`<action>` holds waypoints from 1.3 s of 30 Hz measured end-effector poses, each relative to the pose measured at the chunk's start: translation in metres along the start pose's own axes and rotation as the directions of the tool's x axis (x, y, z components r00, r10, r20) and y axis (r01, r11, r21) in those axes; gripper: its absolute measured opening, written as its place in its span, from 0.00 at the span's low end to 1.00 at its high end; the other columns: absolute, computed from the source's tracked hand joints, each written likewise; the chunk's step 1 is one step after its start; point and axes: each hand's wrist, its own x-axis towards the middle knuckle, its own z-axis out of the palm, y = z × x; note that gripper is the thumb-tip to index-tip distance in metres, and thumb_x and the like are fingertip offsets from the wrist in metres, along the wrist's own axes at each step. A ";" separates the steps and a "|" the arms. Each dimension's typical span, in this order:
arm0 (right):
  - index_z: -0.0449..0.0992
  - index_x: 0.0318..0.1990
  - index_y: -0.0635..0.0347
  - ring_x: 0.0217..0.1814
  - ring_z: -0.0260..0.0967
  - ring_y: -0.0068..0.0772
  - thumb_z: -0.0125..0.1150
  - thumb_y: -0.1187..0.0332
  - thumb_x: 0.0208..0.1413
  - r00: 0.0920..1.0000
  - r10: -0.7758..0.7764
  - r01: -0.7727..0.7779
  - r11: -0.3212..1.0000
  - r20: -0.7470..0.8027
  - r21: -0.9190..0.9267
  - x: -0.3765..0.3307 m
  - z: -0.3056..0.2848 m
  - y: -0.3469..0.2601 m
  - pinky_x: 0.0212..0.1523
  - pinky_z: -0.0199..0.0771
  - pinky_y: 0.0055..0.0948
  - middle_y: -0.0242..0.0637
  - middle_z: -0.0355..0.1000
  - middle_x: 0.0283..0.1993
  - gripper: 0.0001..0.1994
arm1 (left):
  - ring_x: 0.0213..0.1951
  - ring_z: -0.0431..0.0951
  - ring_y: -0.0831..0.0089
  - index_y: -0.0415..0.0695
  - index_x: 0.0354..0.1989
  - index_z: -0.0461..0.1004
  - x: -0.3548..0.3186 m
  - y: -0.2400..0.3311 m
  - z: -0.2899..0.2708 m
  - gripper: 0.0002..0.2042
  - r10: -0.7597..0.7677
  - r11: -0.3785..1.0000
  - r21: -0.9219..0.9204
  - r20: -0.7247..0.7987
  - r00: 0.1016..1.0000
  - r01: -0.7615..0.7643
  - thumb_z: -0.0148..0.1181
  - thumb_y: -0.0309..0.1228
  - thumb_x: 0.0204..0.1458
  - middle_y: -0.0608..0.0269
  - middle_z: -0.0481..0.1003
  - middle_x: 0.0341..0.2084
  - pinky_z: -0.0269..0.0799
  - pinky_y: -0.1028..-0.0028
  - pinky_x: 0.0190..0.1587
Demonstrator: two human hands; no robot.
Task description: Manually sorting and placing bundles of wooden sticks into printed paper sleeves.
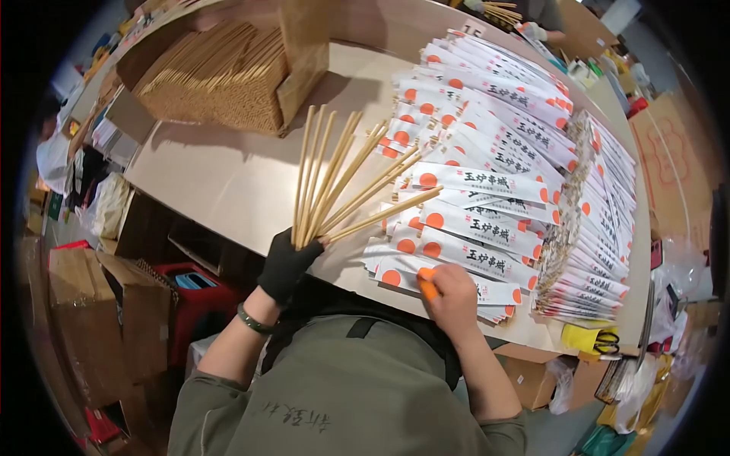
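My left hand [292, 262], in a black fingerless glove, is closed around the lower ends of several wooden chopsticks [334, 178]. They fan out upward and to the right above the table. My right hand [450, 296] has orange finger covers and curled fingers. Its covered fingertips press on a white paper chopstick sleeve [493, 293] at the near end of a pile; the hand hides part of that sleeve. Beyond it lie many overlapping white sleeves [487, 178] with orange dots and black lettering, some with chopstick ends showing.
A brown paper-lined carton of bundled chopsticks [209, 80] stands at the far left of the table [205, 171]. Filled sleeves [589, 228] are stacked along the right side. Black-handled scissors [606, 342] sit by a yellow item at the near right corner. Another person's gloved hand [534, 31] shows at the far edge.
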 end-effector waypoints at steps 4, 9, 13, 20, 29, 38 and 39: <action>0.73 0.29 0.65 0.26 0.58 0.27 0.66 0.75 0.49 0.924 0.382 -0.354 0.880 -0.026 0.318 0.022 -0.021 0.003 0.29 0.60 0.25 0.33 0.64 0.26 0.06 | 0.30 0.72 0.81 0.34 0.37 0.75 -0.009 0.015 -0.016 0.12 -0.061 0.997 -0.035 0.094 0.994 0.065 0.64 0.32 0.50 0.66 0.76 0.25 0.68 0.79 0.34; 0.74 0.29 0.65 0.28 0.59 0.24 0.66 0.75 0.48 0.920 0.391 -0.350 0.812 0.009 0.467 0.029 -0.034 0.005 0.30 0.60 0.24 0.31 0.64 0.26 0.06 | 0.25 0.68 0.82 0.38 0.31 0.73 -0.010 0.020 -0.033 0.08 -0.048 0.995 0.100 0.183 0.982 0.030 0.59 0.30 0.50 0.70 0.70 0.20 0.65 0.77 0.28; 0.74 0.30 0.64 0.28 0.65 0.33 0.67 0.76 0.42 0.978 0.009 -0.011 1.000 -0.208 -0.012 0.028 -0.028 0.005 0.30 0.65 0.29 0.37 0.66 0.27 0.08 | 0.24 0.68 0.82 0.39 0.30 0.72 -0.009 0.022 -0.038 0.08 -0.046 0.995 0.099 0.170 0.984 0.029 0.60 0.31 0.50 0.70 0.70 0.20 0.65 0.78 0.27; 0.76 0.34 0.60 0.32 0.70 0.39 0.68 0.74 0.38 0.991 -0.136 0.136 0.982 0.008 -0.132 -0.006 0.013 0.005 0.29 0.72 0.35 0.38 0.70 0.32 0.12 | 0.23 0.68 0.81 0.40 0.30 0.72 -0.007 0.005 -0.039 0.08 -0.092 0.994 0.061 0.075 0.993 0.088 0.62 0.31 0.51 0.70 0.71 0.20 0.63 0.79 0.25; 0.74 0.29 0.63 0.28 0.64 0.33 0.69 0.74 0.45 0.981 0.196 -0.190 0.963 -0.010 0.190 0.011 0.017 0.013 0.30 0.66 0.28 0.36 0.67 0.29 0.07 | 0.25 0.71 0.81 0.36 0.32 0.74 -0.016 -0.006 -0.049 0.11 -0.083 0.996 0.034 0.101 0.991 0.080 0.64 0.32 0.48 0.66 0.74 0.22 0.66 0.79 0.28; 0.77 0.30 0.63 0.29 0.61 0.22 0.68 0.77 0.45 0.891 0.416 -0.438 0.691 0.180 0.575 0.012 0.006 0.020 0.30 0.62 0.23 0.29 0.67 0.27 0.05 | 0.25 0.72 0.81 0.37 0.32 0.74 -0.012 0.020 -0.061 0.09 -0.122 0.981 0.169 0.187 0.975 0.090 0.64 0.29 0.47 0.67 0.74 0.22 0.68 0.79 0.28; 0.78 0.30 0.63 0.30 0.63 0.24 0.69 0.77 0.44 0.916 0.350 -0.401 0.792 0.197 0.460 0.012 0.002 0.022 0.30 0.64 0.25 0.31 0.68 0.27 0.06 | 0.25 0.72 0.81 0.37 0.33 0.75 -0.010 0.021 -0.063 0.09 -0.127 0.978 0.187 0.214 0.968 0.087 0.64 0.30 0.47 0.67 0.74 0.22 0.69 0.78 0.29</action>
